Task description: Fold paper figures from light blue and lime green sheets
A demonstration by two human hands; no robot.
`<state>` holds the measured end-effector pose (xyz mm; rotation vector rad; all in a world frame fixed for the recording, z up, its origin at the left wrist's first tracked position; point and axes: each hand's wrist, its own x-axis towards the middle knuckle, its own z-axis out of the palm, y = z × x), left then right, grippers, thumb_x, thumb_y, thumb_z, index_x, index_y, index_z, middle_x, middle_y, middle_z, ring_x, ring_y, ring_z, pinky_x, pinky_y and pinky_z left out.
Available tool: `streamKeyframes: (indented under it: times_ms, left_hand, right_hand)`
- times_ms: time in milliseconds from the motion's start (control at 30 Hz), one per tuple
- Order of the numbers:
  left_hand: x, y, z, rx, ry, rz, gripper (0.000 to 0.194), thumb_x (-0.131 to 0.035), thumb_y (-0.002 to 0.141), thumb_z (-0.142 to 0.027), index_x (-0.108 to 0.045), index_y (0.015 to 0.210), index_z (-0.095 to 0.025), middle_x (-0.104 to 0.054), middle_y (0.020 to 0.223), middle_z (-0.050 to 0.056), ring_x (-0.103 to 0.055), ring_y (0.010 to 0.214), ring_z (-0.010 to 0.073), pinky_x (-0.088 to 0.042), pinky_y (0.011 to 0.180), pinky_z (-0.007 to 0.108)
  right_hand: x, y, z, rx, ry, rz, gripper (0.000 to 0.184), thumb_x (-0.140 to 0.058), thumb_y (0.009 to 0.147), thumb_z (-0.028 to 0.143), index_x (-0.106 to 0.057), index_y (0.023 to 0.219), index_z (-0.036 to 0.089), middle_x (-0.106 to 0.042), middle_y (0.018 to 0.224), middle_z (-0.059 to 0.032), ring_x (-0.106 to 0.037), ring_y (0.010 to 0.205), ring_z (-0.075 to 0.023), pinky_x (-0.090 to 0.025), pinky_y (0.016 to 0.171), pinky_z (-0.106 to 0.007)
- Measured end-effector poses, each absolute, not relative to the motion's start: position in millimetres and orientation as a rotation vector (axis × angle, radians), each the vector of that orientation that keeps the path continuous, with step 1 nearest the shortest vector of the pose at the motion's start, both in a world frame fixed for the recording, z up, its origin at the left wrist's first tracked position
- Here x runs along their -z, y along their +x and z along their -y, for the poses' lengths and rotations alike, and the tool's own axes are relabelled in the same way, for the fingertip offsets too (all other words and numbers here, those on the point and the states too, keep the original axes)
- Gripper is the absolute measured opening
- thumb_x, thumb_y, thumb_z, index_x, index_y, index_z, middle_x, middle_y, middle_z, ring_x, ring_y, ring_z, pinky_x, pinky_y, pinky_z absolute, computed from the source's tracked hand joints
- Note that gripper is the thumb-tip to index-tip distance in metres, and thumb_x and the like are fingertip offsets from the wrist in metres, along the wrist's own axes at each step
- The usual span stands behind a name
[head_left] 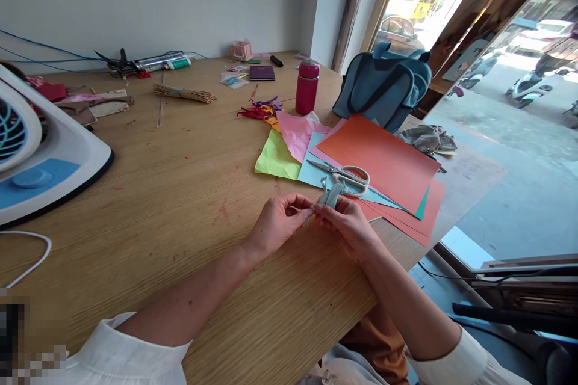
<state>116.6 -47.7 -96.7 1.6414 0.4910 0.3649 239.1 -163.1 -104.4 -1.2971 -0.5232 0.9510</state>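
Observation:
Between my two hands is a small pale blue folded paper strip (333, 194), held just above the table. My right hand (345, 219) grips it between thumb and fingers, and its folded end sticks up past the knuckles. With thumb and forefinger pinched together, my left hand (284, 219) meets the lower end of the strip at the right thumb. The exact spot under the fingertips is hidden. Right behind the hands, scissors (350, 179) with pale handles lie on light blue paper (311, 171), blades pointing left.
Orange paper sheets (379, 159) are stacked beside crumpled pink paper (295, 135) and yellow-green paper (277, 156). Behind them stand a red bottle (307, 87) and a blue bag (379, 90). Coloured scraps (262, 110), a bundle of thin sticks (185, 93) and a white fan (76, 138) lie farther left.

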Motion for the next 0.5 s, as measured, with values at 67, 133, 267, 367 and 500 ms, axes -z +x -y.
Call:
streamKeyframes:
  times_ms: [67, 133, 267, 367, 500]
  left_hand:
    - [97.2, 116.8, 48.3, -0.352, 1.645, -0.528, 0.021, -0.068, 0.081, -0.036, -0.068, 0.083, -0.015, -0.066, 0.072, 0.0, -0.05, 0.052, 0.0072, -0.041, 0.05, 0.02]
    - [96.7, 116.9, 48.6, -0.358, 1.675, -0.546, 0.02, -0.067, 0.082, -0.035, -0.069, 0.081, -0.015, -0.066, 0.069, 0.0, -0.05, 0.052, 0.0075, -0.04, 0.049, 0.02]
    - [96.0, 116.5, 49.0, -0.415, 1.783, -0.517, 0.017, -0.065, 0.083, -0.03, -0.07, 0.079, -0.014, -0.07, 0.074, 0.002, -0.057, 0.062, 0.0105, -0.045, 0.058, 0.021]
    - [95.8, 116.0, 50.9, -0.431, 1.842, -0.491, 0.015, -0.064, 0.084, -0.028, -0.072, 0.084, -0.015, -0.073, 0.079, 0.003, -0.061, 0.067, 0.0115, -0.047, 0.062, 0.022]
    - [94.6, 116.0, 55.0, -0.49, 1.952, -0.476, 0.01, -0.062, 0.085, -0.021, -0.071, 0.085, -0.015, -0.072, 0.078, 0.001, -0.057, 0.059, 0.0087, -0.045, 0.058, 0.02]
  right_hand:
    - [104.5, 239.0, 163.4, -0.93, -1.3, 0.533, 0.028, -0.084, 0.068, 0.043, -0.069, 0.071, 0.02, -0.063, 0.064, 0.0012, -0.052, 0.06, -0.0117, -0.04, 0.059, -0.026]
    - [104.6, 238.6, 163.3, -0.919, -1.307, 0.56, 0.027, -0.083, 0.067, 0.043, -0.07, 0.073, 0.02, -0.064, 0.065, 0.001, -0.053, 0.061, -0.0124, -0.041, 0.06, -0.027]
    - [105.9, 238.4, 163.0, -0.845, -1.363, 0.62, 0.025, -0.084, 0.066, 0.04, -0.07, 0.071, 0.02, -0.064, 0.064, 0.0009, -0.053, 0.061, -0.013, -0.04, 0.06, -0.027]
    - [107.3, 239.5, 163.0, -0.793, -1.405, 0.623, 0.026, -0.082, 0.069, 0.04, -0.068, 0.07, 0.019, -0.062, 0.062, 0.0013, -0.052, 0.06, -0.0127, -0.039, 0.059, -0.027]
    - [108.4, 240.9, 163.5, -0.795, -1.405, 0.615, 0.025, -0.08, 0.072, 0.039, -0.067, 0.073, 0.018, -0.06, 0.061, 0.0018, -0.05, 0.059, -0.0121, -0.037, 0.059, -0.027]
